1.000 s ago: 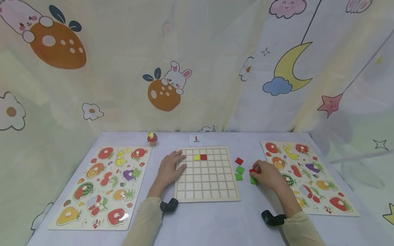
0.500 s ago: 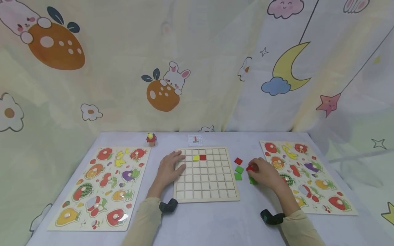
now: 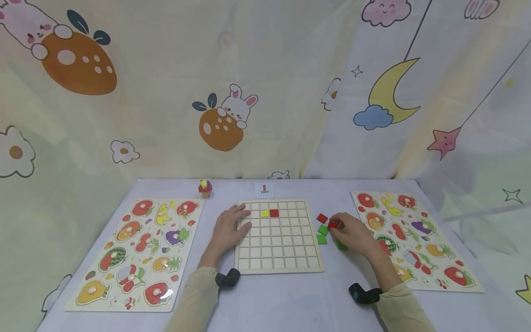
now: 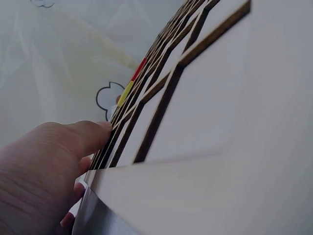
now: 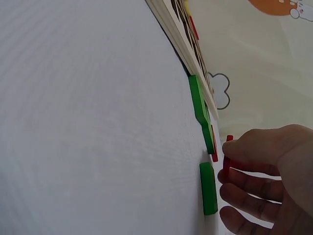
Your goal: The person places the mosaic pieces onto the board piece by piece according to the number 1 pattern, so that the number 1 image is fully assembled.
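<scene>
A light wooden grid board (image 3: 286, 251) lies mid-table, with a yellow piece (image 3: 265, 213) and a red square tile (image 3: 274, 213) side by side in its upper cells. My left hand (image 3: 228, 229) rests on the board's left edge, thumb and fingers extended. Right of the board, my right hand (image 3: 354, 234) pinches another red square tile (image 5: 227, 159) between thumb and fingers, just off the table. Near it lie a loose red tile (image 3: 322, 218) and green tiles (image 3: 322, 229), one of them (image 3: 341, 246) partly hidden under the hand.
A small card (image 3: 264, 189) printed with a coloured grid pattern lies behind the board. A parrot figurine (image 3: 205, 189) stands at the back left. Fruit puzzle boards flank the grid, one on the left (image 3: 154, 251) and one on the right (image 3: 423, 240). A printed curtain hangs behind.
My right hand has lifted a red tile off the green one and carried it slightly left, towards the other loose tiles. The left hand has stayed on the board's edge.
</scene>
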The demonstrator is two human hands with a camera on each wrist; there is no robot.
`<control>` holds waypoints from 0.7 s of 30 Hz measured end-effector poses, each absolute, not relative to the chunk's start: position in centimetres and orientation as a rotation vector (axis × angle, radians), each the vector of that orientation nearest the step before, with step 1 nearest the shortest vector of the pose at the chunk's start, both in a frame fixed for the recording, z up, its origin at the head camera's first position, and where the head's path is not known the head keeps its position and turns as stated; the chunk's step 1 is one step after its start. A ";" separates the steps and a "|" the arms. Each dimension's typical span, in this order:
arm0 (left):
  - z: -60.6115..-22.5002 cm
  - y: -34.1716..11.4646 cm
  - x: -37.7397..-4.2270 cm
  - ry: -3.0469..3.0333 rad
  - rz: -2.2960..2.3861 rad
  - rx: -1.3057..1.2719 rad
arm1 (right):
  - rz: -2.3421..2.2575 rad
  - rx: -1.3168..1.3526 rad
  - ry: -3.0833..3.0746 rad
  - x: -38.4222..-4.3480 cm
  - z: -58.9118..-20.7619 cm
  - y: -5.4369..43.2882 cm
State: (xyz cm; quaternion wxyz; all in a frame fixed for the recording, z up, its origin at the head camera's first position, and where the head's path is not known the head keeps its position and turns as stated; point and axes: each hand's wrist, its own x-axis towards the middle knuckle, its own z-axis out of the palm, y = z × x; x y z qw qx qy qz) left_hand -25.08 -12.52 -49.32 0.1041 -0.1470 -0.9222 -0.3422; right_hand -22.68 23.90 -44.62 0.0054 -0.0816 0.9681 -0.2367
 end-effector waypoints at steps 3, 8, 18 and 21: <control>-49.3 -12.6 -25.1 -2.722 -1.015 -0.434 | -0.755 -0.277 3.035 -22.7 -44.6 23.6; -49.2 -12.6 -25.0 -2.726 -1.016 -0.437 | -0.766 -0.354 3.054 -22.9 -44.6 23.1; -49.3 -12.6 -25.1 -2.732 -1.024 -0.431 | -0.825 -0.477 3.045 -23.2 -44.6 21.6; -49.4 -12.6 -25.2 -2.729 -1.017 -0.434 | -0.844 -0.486 3.033 -23.4 -44.6 21.2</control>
